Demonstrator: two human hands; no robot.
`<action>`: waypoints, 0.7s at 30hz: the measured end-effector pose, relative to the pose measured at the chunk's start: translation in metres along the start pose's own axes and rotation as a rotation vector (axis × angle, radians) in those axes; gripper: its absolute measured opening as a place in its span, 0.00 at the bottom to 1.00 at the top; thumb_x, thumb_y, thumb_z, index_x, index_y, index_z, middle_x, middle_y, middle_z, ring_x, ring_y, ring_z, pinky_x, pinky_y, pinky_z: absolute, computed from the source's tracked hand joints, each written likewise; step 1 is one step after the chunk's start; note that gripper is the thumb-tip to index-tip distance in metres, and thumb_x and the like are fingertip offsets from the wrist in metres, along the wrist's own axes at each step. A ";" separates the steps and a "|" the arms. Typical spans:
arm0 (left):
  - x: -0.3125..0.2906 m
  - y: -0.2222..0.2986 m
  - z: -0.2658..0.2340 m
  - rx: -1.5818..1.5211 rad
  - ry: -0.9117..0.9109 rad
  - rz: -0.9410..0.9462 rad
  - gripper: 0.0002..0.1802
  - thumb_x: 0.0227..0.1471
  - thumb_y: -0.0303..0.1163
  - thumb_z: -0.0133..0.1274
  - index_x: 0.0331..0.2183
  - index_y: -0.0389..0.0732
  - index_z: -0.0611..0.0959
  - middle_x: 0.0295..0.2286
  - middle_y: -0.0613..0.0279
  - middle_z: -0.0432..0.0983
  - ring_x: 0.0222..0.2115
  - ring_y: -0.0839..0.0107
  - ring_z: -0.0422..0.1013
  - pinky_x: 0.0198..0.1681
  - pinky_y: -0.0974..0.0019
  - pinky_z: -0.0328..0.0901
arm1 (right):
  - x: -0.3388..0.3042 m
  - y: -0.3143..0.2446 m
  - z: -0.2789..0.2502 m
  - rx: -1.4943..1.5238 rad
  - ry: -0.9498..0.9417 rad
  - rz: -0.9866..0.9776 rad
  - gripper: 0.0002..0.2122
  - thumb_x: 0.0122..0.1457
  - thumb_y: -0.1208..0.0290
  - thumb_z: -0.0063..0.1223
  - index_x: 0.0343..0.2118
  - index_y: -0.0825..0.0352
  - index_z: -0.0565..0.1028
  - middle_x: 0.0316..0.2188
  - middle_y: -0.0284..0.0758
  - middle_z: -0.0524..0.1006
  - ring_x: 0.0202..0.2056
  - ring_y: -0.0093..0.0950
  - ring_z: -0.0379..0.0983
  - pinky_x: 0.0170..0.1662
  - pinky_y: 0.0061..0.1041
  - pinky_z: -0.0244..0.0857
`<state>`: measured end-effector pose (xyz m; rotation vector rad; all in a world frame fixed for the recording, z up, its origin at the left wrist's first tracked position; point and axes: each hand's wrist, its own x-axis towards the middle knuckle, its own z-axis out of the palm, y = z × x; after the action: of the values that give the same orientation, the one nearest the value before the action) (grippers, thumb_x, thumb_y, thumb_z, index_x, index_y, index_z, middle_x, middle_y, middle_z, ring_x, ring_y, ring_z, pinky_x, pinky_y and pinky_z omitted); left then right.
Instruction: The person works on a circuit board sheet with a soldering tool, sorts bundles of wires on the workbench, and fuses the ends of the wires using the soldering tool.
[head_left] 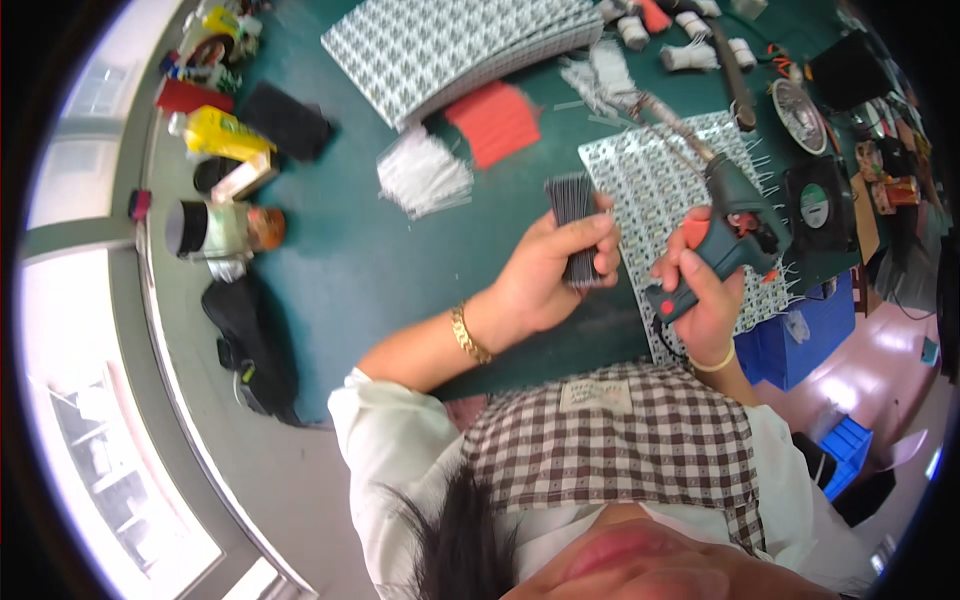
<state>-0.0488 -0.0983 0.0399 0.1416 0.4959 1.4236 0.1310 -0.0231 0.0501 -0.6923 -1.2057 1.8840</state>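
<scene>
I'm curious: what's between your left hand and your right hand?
The head view shows part of the white patterned panel between the left hand and the right hand.

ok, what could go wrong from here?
The green gun-shaped tool in the right hand has its tip near loose white strands; if hot, it might scorch them. It could also scrape the board sheet below. The dark strips in the left hand might spill if the grip loosens.
</scene>
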 end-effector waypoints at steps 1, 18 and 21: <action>0.001 0.005 0.001 0.013 -0.031 -0.006 0.15 0.58 0.33 0.52 0.46 0.43 0.71 0.25 0.70 0.65 0.23 0.78 0.63 0.30 0.66 0.61 | 0.002 0.000 -0.003 0.019 -0.016 -0.032 0.19 0.58 0.77 0.51 0.52 0.68 0.63 0.30 0.36 0.71 0.26 0.22 0.69 0.36 0.26 0.68; 0.007 0.016 -0.010 -0.119 -0.275 0.058 0.47 0.47 0.47 0.51 0.63 0.34 0.57 0.64 0.48 0.50 0.65 0.60 0.47 0.64 0.54 0.49 | -0.003 0.011 -0.008 -0.130 -0.086 -0.173 0.22 0.58 0.83 0.50 0.55 0.69 0.61 0.33 0.38 0.72 0.28 0.21 0.70 0.36 0.24 0.68; 0.008 0.009 -0.012 -0.122 -0.311 0.060 0.47 0.47 0.47 0.51 0.63 0.34 0.56 0.64 0.48 0.50 0.65 0.61 0.46 0.64 0.55 0.48 | -0.001 0.010 0.003 -0.177 -0.118 -0.193 0.22 0.58 0.84 0.50 0.55 0.68 0.61 0.34 0.37 0.72 0.29 0.21 0.70 0.36 0.22 0.68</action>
<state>-0.0610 -0.0914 0.0308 0.2759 0.1496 1.4545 0.1259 -0.0277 0.0424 -0.5419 -1.4741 1.6917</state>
